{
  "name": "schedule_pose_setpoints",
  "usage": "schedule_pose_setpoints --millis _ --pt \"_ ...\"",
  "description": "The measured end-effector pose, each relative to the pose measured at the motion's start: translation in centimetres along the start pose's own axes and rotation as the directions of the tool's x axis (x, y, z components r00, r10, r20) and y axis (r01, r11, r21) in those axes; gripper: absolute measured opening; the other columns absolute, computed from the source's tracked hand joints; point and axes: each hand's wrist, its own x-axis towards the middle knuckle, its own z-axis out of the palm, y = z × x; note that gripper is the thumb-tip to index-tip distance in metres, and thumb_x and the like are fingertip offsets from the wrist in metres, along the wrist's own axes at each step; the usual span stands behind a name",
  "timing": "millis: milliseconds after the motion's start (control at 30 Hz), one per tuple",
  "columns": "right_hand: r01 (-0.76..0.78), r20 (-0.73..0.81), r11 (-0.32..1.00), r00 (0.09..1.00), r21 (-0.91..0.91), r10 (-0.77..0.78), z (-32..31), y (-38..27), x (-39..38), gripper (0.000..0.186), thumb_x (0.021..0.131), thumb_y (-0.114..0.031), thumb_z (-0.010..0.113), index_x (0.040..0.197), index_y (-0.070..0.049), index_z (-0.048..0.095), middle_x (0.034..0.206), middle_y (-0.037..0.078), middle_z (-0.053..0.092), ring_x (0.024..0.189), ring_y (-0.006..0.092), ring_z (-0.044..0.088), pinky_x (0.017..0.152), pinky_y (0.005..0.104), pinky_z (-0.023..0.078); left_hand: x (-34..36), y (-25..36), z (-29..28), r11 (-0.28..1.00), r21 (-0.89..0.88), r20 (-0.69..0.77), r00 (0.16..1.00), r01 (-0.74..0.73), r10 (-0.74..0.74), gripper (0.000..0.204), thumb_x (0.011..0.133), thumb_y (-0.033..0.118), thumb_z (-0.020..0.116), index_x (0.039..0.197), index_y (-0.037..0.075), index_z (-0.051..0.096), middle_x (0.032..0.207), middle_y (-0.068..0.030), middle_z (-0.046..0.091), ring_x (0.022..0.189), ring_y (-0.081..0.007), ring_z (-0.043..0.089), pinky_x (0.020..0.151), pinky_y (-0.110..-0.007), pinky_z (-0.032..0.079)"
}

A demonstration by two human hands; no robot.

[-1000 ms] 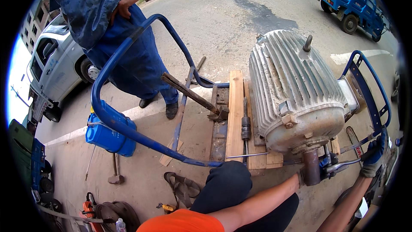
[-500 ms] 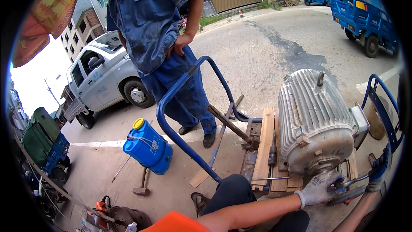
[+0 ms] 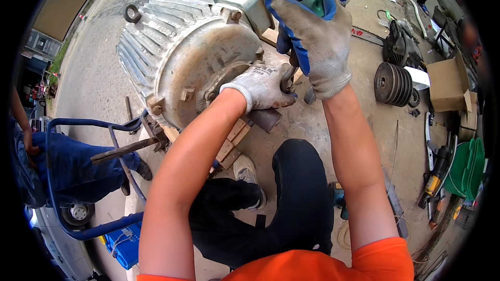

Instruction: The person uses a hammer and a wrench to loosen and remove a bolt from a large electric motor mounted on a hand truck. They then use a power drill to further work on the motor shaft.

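Note:
A big grey finned electric motor lies at upper left, its round end face toward me. My left hand, in a white-grey glove, is curled closed in front of the hub, right above the dark stub of the shaft. What its fingers hold, if anything, is hidden. My right hand, in a blue-edged glove, is raised to the right of the motor and closed round a tool with a green handle end. Most of this tool is covered by the glove. A metal terminal box sits on the motor's side.
The blue cart frame curves round at left, beside a person in blue work clothes and a blue sprayer tank. At right lie a grooved pulley, a cardboard box, a green basket and several tools.
My view has swung right and down, so the motor now appears at upper left. My right hand has risen from low beside the shaft. My left hand stays at the hub.

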Motion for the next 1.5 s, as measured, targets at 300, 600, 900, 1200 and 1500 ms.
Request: schedule_pose_setpoints --millis 300,600,900,1200,1500 --pt "-0.459 0.058 0.769 0.872 0.444 0.486 -1.6 3.4 2.4 0.016 0.087 -0.019 0.066 0.097 -0.006 0.065 0.061 0.001 0.05 0.048 0.0128 0.047 0.044 0.0269 0.04 -0.4 0.9 0.1 0.997 -0.075 -0.089 0.995 0.037 -0.044 0.044 0.072 0.036 0.068 0.097 0.002 0.057 0.091 -0.0239 0.064 0.088 -0.0386 0.062 0.082 -0.043 0.046" --pt "-0.454 0.022 0.767 0.866 0.453 0.499 -1.7 3.4 2.2 0.017 0.088 -0.02 0.063 0.094 -0.004 0.061 0.06 -0.001 0.043 0.049 0.0115 0.039 0.046 0.0273 0.036 -0.2 0.3 0.2 0.992 -0.128 -0.035 0.999 0.008 -0.013 0.042 0.076 0.035 0.064 0.099 0.002 0.053 0.097 -0.0263 0.062 0.097 -0.0399 0.059 0.087 -0.044 0.043" --pt "-0.493 0.04 0.702 0.831 0.514 0.554 -2.6 5.4 2.8 0.019 0.088 -0.025 0.066 0.088 -0.007 0.058 0.057 -0.004 0.04 0.048 0.0098 0.036 0.046 0.0271 0.034 0.2 0.0 0.7 0.996 -0.09 -0.053 0.998 0.015 -0.02 0.046 0.077 0.037 0.062 0.104 0.001 0.053 0.1 -0.0276 0.062 0.103 -0.041 0.055 0.092 -0.044 0.041" --pt "-0.438 0.149 0.854 0.899 0.281 0.412 -3.5 0.2 2.5 0.022 0.089 -0.024 0.063 0.094 -0.003 0.061 0.061 0.001 0.046 0.049 0.0132 0.044 0.047 0.0291 0.039 -0.7 3.1 0.1 0.994 -0.109 -0.095 0.995 -0.002 -0.009 0.042 0.076 0.038 0.066 0.096 0.004 0.053 0.095 -0.0237 0.061 0.091 -0.0391 0.06 0.082 -0.044 0.046" --pt "-0.503 0.087 0.635 0.818 0.586 0.568 -2.8 -5.3 -1.5 0.024 0.094 -0.03 0.057 0.093 -0.007 0.061 0.06 -0.004 0.039 0.05 0.0093 0.038 0.049 0.0269 0.033 -10.9 3.8 3.4 0.986 0.076 -0.615 0.771 -0.151 0.166 0.066 0.073 0.021 0.069 0.131 -0.002 0.045 0.092 -0.0163 0.059 0.092 -0.0316 0.058 0.104 -0.048 0.033"
